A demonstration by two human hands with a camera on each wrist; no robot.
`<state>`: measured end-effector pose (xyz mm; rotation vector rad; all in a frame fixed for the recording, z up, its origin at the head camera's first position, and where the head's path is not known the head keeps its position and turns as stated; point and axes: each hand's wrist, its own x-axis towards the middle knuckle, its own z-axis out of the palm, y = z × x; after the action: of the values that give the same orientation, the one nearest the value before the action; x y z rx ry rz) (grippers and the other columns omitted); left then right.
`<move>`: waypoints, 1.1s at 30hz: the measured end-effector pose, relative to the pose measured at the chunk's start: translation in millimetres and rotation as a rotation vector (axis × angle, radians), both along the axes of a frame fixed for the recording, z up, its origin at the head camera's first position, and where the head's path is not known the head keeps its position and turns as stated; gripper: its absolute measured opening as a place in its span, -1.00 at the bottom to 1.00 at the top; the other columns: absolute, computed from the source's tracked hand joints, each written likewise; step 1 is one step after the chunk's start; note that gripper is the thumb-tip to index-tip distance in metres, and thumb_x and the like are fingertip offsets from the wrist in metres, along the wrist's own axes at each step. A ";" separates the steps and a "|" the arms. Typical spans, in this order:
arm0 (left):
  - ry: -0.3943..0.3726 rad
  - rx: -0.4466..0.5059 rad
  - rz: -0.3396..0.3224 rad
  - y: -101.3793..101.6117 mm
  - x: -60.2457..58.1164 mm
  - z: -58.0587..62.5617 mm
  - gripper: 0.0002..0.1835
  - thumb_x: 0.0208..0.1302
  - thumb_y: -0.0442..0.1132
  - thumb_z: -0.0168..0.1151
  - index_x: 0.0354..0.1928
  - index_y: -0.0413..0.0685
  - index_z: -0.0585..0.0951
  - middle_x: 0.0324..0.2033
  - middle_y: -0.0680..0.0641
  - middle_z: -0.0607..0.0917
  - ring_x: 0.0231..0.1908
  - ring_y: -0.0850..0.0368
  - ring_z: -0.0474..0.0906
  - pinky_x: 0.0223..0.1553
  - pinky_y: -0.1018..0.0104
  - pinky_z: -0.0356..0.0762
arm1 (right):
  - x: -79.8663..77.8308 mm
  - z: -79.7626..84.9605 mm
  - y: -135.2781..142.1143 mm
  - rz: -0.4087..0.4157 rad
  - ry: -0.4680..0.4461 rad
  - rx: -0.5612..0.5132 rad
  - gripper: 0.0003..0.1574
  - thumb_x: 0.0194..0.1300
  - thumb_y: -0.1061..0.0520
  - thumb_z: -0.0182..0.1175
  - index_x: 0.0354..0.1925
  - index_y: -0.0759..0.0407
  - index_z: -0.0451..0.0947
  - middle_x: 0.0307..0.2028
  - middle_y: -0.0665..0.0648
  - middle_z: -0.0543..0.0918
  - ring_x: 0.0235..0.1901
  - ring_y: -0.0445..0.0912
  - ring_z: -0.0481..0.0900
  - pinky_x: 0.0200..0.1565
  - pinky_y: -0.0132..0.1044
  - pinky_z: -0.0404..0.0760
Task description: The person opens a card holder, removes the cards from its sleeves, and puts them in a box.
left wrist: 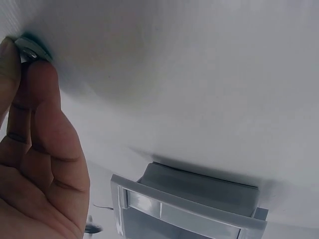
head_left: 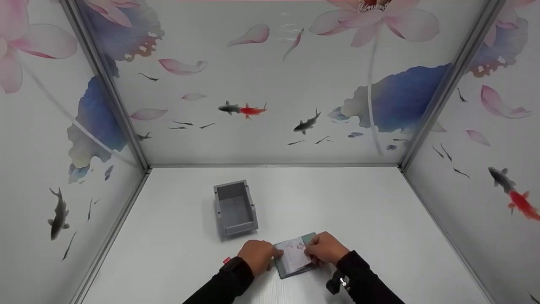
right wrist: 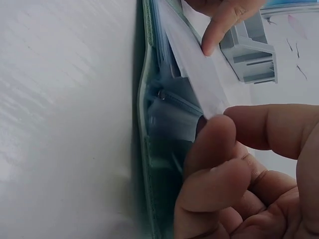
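Note:
A small green-covered notebook (head_left: 310, 237) lies open on the table. On top of it is a white page (head_left: 294, 254) with pink flower print. My left hand (head_left: 257, 256) holds the left edge, its thumb resting on the page; in the left wrist view the thumb and index finger of the left hand (left wrist: 42, 144) pinch a green corner. With thumb and index finger, my right hand (head_left: 329, 248) pinches the right edge of the white page (right wrist: 197, 74). That page is lifted over clear plastic sleeves and a zip pocket (right wrist: 172, 119) in the right wrist view.
A grey plastic bin (head_left: 236, 207) stands on the white table (head_left: 337, 198) beyond my left hand, its inside bare. White panels with printed lotus and fish (head_left: 242, 109) enclose the table at the back and both sides, joined by metal rails (head_left: 274, 165).

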<state>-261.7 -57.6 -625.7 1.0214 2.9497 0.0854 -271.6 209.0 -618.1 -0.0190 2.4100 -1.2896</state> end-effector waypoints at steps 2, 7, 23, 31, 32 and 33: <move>0.022 -0.028 -0.016 0.3 1.1 1.7 -0.46 0.18 -0.23 0.75 0.18 0.44 0.90 -0.34 0.14 0.90 -0.51 0.31 0.43 -0.28 0.33 0.65 | 0.4 1.6 1.6 -0.006 0.009 -0.016 -0.75 0.42 0.22 0.38 -0.46 0.20 0.69 -0.60 0.00 0.65 -0.58 -0.18 0.55 -0.47 -0.38 0.53; 0.084 -0.034 -0.045 1.8 5.7 7.3 -0.64 0.18 -0.23 0.76 -0.01 0.32 0.95 -0.38 0.16 0.89 -0.49 0.34 0.53 -0.26 0.36 0.68 | 0.8 7.8 3.8 -0.025 0.041 -0.009 -0.76 0.39 0.24 0.34 -0.46 0.21 0.69 -0.62 -0.01 0.62 -0.58 -0.18 0.54 -0.46 -0.38 0.54; 0.119 0.259 -0.031 12.5 2.8 40.7 -0.91 0.49 -0.16 0.55 -0.10 0.06 0.94 -0.28 0.09 0.87 -0.24 0.24 0.76 -0.20 0.34 0.73 | 3.7 33.2 3.3 0.007 0.196 -0.020 -0.77 0.40 0.29 0.29 -0.44 0.22 0.68 -0.62 -0.04 0.55 -0.61 -0.19 0.44 -0.52 -0.32 0.44; 0.171 0.470 0.045 6.4 -3.6 45.5 -0.93 0.53 -0.22 0.51 -0.17 0.02 0.90 -0.34 0.09 0.77 -0.26 0.24 0.69 -0.22 0.35 0.68 | 2.2 38.0 -2.8 0.087 0.226 -0.082 -0.85 0.52 0.21 0.36 -0.24 0.22 0.81 -0.52 -0.07 0.60 -0.51 -0.20 0.48 -0.45 -0.32 0.44; 0.169 0.486 0.057 5.4 -4.2 46.3 -0.93 0.54 -0.22 0.50 -0.16 0.02 0.89 -0.33 0.09 0.77 -0.25 0.24 0.69 -0.20 0.34 0.69 | 2.3 38.5 -3.8 0.103 0.236 -0.086 -0.85 0.53 0.20 0.36 -0.23 0.22 0.81 -0.52 -0.08 0.60 -0.51 -0.20 0.49 -0.45 -0.33 0.45; 0.167 0.497 0.065 4.5 -4.9 46.9 -0.93 0.54 -0.23 0.50 -0.16 0.02 0.89 -0.32 0.09 0.77 -0.24 0.23 0.69 -0.19 0.33 0.69 | 2.5 39.0 -4.7 0.118 0.241 -0.096 -0.85 0.53 0.20 0.37 -0.23 0.22 0.81 -0.51 -0.08 0.60 -0.50 -0.20 0.49 -0.45 -0.34 0.45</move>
<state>-266.6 -53.1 -578.8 1.0101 3.1913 0.8071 -269.2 204.3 -579.1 -0.3575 2.4975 -1.4167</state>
